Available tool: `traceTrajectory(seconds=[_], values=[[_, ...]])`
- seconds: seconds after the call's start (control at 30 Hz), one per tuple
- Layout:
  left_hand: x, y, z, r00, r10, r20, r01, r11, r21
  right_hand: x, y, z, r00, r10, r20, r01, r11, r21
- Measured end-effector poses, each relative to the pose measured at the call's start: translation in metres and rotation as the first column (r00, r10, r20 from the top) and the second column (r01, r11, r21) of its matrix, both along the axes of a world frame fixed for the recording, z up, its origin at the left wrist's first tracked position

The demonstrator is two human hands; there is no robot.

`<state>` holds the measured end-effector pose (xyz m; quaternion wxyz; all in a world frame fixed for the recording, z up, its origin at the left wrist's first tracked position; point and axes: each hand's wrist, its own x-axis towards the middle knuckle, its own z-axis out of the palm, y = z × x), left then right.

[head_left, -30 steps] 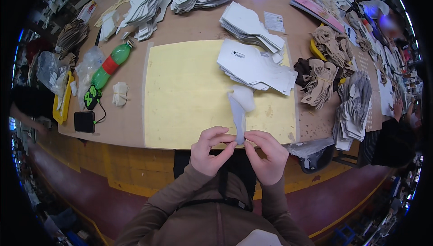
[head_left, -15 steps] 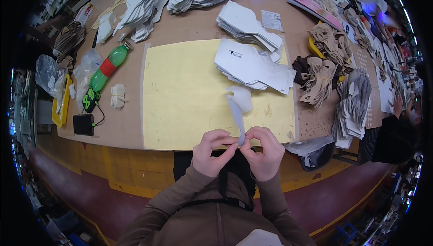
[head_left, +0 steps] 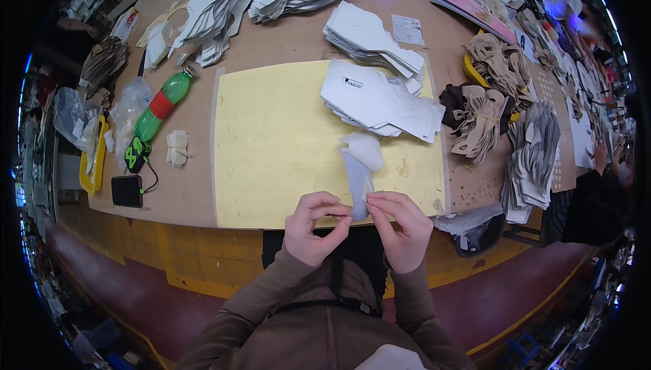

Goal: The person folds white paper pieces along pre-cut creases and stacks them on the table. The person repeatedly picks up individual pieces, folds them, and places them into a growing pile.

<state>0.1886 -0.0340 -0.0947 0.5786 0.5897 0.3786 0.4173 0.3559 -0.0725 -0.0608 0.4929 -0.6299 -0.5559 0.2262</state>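
Note:
My left hand (head_left: 313, 226) and my right hand (head_left: 401, 226) are together at the near edge of the yellow cutting mat (head_left: 278, 146). Both pinch the lower end of a pale grey-white cut piece (head_left: 357, 170), which curls up and away from me over the mat. The thumbs and forefingers of both hands close on its bottom edge. Just beyond the piece lies a stack of white cut pieces (head_left: 376, 99) on the mat's far right part.
A green bottle (head_left: 163, 104), a black phone (head_left: 127, 190) with a cable, and a small white bundle (head_left: 178, 148) lie left of the mat. Piles of white, tan and grey cut pieces cover the back and right of the table. Another person's arm (head_left: 593, 187) is at the right edge.
My hands have come closer together on the piece's lower end and sit slightly lower and nearer to me. The piece stays upright between them.

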Motion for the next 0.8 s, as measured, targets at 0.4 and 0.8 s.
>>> traceTrajectory(seconds=[0.4, 0.8], values=[[0.003, 0.004, 0.004, 0.980, -0.030, 0.197, 0.113, 0.898, -0.425, -0.008, -0.004, -0.005, 0.986, 0.012, -0.169, -0.027, 0.996, -0.086], [-0.006, 0.005, 0.044, 0.989, -0.122, 0.087, 0.144, 0.938, -0.315, 0.000, -0.016, -0.003, 0.838, 0.170, -0.518, -0.224, 0.974, -0.044]])
